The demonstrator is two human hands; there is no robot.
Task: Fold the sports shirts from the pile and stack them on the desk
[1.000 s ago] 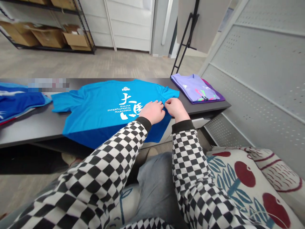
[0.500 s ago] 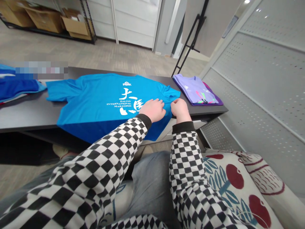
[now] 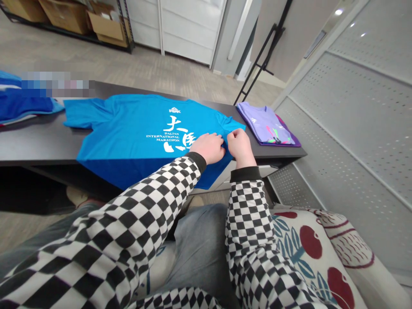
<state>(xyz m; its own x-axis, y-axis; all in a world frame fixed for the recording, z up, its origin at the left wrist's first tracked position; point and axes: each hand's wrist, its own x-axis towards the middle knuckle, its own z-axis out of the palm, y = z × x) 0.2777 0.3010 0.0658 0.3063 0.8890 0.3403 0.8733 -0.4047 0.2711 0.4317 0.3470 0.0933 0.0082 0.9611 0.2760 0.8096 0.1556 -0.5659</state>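
A blue T-shirt (image 3: 128,133) with white lettering lies spread on the dark table (image 3: 38,146), its lower part hanging over the front edge. My left hand (image 3: 208,148) rests on the shirt's right side, beside the print, with its fingers bent and pressed together at the cloth. Just right of it, my right hand (image 3: 238,145) is closed on the shirt's edge below the right sleeve. The fingertips of both hands are partly hidden.
Folded purple shirts (image 3: 267,124) lie at the table's right end, near a perforated grey panel (image 3: 354,128). Another blue garment (image 3: 22,103) is at the far left. A patterned cushion (image 3: 309,244) sits at my right.
My right hand has shifted slightly left, closer to my left hand, with the shirt edge in it. The whole view has tilted a little.
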